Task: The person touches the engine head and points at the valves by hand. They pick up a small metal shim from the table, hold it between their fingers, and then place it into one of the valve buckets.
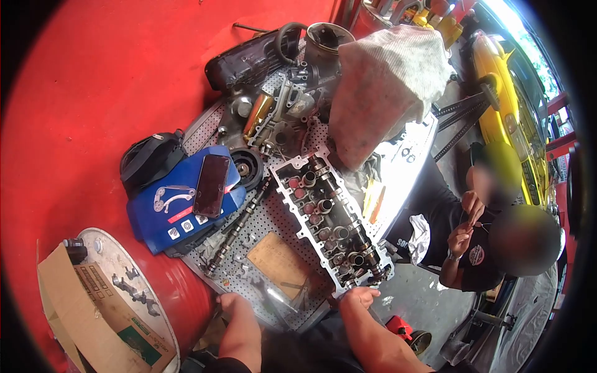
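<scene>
A cylinder head lies slanted on the perforated metal table, with a camshaft seated along it. My right hand is at its near end, fingers curled against the corner of the casting. My left hand is at the table's near edge; its fingers are mostly hidden, and I see nothing in it. Between the hands and the far parts lie a loose camshaft and a brown cardboard piece. A clear plastic bag is close to the near edge.
A blue box with a phone on it lies at the left. Engine parts and a cloth-covered object occupy the back. An open carton stands on a drum at lower left. People are at the right, near a yellow car.
</scene>
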### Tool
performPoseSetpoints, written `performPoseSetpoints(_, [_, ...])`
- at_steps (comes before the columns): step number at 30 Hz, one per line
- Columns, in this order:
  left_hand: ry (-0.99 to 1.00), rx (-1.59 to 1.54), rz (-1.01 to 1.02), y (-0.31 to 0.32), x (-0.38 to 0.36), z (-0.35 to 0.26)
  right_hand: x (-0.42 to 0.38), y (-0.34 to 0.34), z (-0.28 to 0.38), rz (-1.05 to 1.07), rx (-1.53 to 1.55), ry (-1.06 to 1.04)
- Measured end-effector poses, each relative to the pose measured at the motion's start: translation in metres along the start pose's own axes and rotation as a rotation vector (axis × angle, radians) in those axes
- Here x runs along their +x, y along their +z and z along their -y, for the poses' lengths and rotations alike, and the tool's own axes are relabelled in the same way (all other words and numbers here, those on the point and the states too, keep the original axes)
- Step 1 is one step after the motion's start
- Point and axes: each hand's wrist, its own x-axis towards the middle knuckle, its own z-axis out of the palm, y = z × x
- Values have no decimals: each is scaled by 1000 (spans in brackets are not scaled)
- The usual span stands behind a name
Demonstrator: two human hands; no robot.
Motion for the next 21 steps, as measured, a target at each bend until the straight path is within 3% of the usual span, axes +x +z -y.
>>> performPoseSetpoints(16, [72,118,42,-15,-17,-7,-4,0,2,-1,-25,14])
performPoseSetpoints(21, [15,106,29,-10,-9,-7,-6,-1,4,4,-27,12])
